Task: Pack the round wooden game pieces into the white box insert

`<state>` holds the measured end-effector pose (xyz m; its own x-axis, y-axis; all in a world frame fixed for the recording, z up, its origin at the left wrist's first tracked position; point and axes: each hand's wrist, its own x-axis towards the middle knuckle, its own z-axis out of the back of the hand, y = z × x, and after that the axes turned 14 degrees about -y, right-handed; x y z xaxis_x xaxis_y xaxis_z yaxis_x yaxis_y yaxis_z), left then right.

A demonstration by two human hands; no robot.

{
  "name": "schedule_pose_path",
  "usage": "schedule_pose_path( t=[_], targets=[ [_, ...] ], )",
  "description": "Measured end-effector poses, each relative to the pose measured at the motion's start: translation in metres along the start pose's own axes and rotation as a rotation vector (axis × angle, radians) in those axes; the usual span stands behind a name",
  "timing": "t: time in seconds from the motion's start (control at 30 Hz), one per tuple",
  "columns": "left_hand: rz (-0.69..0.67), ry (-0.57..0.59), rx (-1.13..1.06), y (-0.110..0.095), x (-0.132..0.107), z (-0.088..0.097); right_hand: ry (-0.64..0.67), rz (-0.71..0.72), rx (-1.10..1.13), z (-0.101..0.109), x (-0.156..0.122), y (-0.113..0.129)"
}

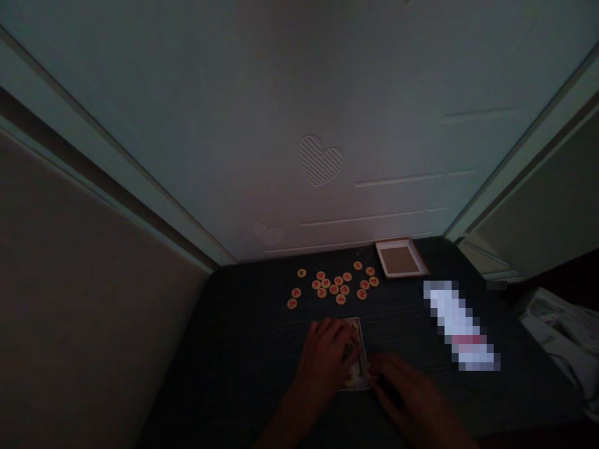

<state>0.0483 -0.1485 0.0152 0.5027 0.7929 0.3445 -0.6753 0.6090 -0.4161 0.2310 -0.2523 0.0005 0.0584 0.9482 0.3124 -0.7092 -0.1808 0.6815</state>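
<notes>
In dim light my left hand (325,358) lies over a small open box (356,362) on the dark table (253,349), fingers curled on its contents, which look like round pieces. My right hand (402,390) rests at the box's right edge with fingers bent against it. What either hand grips is too dark to make out. Beyond the box, several round tan game pieces with red marks (334,285) lie scattered on the tabletop.
A shallow white-rimmed box lid (401,259) sits at the table's far right. A blurred white object (461,327) lies on the right side. A pale wall with a heart relief (321,159) rises behind. White items (561,330) sit off the table's right edge.
</notes>
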Motion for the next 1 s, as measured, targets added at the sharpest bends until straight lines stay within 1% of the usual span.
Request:
schedule_pose_path(
  t=[0.1, 0.2, 0.3, 0.4, 0.5, 0.57, 0.67, 0.83, 1.0],
  targets=[
    [0.037, -0.031, -0.002, 0.004, 0.000, 0.006, 0.013, 0.049, -0.043, -0.008, 0.000, 0.003],
    [0.058, -0.075, -0.002, 0.018, 0.002, 0.016, 0.029, 0.075, -0.097, -0.015, 0.000, 0.002],
    [0.098, -0.145, 0.058, 0.043, 0.008, 0.030, 0.070, 0.108, -0.141, -0.018, -0.002, -0.001],
    [0.189, -0.222, 0.148, 0.073, 0.019, 0.042, 0.095, 0.138, -0.159, -0.018, -0.004, -0.005],
    [0.295, -0.231, 0.179, 0.099, 0.031, 0.048, 0.075, 0.156, -0.154, -0.019, -0.006, -0.009],
    [0.364, -0.205, 0.171, 0.110, 0.037, 0.048, 0.075, 0.168, -0.138, -0.018, -0.006, -0.010],
    [0.413, -0.170, 0.154, 0.115, 0.043, 0.041, 0.091, 0.160, -0.126, -0.017, -0.006, -0.011],
    [0.442, -0.155, 0.165, 0.113, 0.052, 0.028, 0.116, 0.119, -0.134, -0.015, -0.006, -0.011],
    [0.461, -0.181, 0.158, 0.112, 0.080, 0.025, 0.092, 0.142, -0.135, -0.022, -0.010, -0.019]
  ],
)
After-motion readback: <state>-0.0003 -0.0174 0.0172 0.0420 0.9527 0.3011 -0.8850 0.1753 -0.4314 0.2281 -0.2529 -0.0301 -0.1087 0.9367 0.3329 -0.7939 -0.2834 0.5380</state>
